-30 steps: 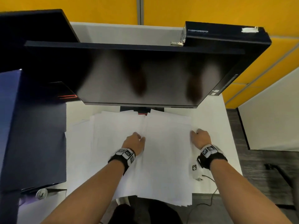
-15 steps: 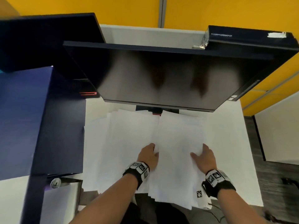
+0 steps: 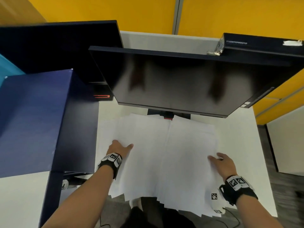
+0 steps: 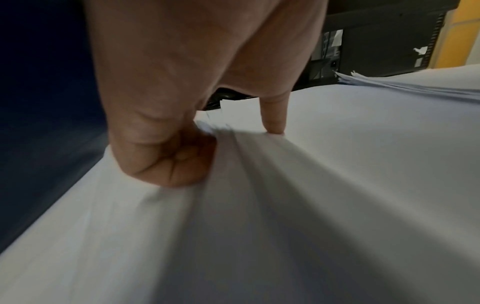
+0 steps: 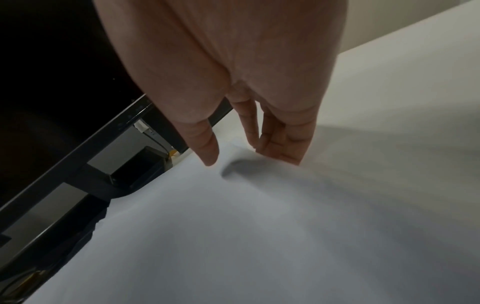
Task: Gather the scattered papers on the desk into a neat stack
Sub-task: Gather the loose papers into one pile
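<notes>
Several white papers (image 3: 164,153) lie fanned in overlapping piles on the white desk (image 3: 238,145), and some overhang its front edge. My left hand (image 3: 118,146) is on the left part of the spread. In the left wrist view its curled fingers (image 4: 176,162) press against the edge of a sheaf while the thumb (image 4: 274,121) bears down on top, pinching the papers (image 4: 337,164). My right hand (image 3: 219,161) is at the right edge of the spread. Its straight fingers (image 5: 280,148) touch the top sheet (image 5: 233,226), the thumb just above it.
A dark monitor (image 3: 181,83) hangs low over the far ends of the papers, its stand (image 3: 167,115) behind them. A tall dark blue cabinet (image 3: 41,120) borders the desk on the left. Marker tags (image 3: 213,196) and a cable lie at the front right corner.
My left hand has moved from the middle seam of the papers out to the left part of the spread. My right hand has drawn back toward me along the right edge, fingers now straight.
</notes>
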The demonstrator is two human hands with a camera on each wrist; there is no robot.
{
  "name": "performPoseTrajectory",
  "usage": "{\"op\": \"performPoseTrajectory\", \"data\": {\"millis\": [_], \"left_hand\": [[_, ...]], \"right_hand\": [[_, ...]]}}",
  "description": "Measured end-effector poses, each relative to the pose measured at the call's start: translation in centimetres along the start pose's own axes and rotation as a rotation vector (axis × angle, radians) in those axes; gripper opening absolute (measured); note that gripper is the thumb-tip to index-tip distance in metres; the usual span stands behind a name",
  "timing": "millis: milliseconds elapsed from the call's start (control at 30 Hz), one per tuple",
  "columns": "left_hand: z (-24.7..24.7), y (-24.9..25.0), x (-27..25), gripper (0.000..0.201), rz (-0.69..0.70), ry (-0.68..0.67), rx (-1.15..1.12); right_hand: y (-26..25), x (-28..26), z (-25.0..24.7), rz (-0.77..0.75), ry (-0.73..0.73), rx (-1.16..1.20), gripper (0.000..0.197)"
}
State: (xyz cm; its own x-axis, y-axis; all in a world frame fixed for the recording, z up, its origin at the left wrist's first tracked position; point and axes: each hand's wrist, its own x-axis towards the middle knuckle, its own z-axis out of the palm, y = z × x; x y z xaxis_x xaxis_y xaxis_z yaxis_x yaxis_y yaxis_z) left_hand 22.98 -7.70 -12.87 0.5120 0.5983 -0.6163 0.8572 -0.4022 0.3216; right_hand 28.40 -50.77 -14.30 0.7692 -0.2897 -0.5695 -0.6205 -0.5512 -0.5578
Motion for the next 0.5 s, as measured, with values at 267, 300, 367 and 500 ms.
{"op": "performPoseTrajectory", "data": {"millis": [267,300,367,500], "left_hand": [[4.5,3.0,-3.9,0.049,0.236,-0.110,-0.099],[4.7,3.1,-4.1,0.048,0.246,-0.127,-0.116],[4.1,2.8,-3.9,0.046,0.239,-0.125,-0.150],[1.4,1.5,-3.1,0.037,0.244,-0.065,-0.262]], "right_hand": [[-2.3,-1.4,2.3,-0.061,-0.025,-0.072,0.051],[-2.2,-1.5,2.3,-0.064,-0.037,-0.076,0.051],[-1.7,-1.4,1.7,-0.052,-0.032,-0.062,0.050],[0.4,-1.5,0.5,0.013,0.016,-0.033,0.051]]}}
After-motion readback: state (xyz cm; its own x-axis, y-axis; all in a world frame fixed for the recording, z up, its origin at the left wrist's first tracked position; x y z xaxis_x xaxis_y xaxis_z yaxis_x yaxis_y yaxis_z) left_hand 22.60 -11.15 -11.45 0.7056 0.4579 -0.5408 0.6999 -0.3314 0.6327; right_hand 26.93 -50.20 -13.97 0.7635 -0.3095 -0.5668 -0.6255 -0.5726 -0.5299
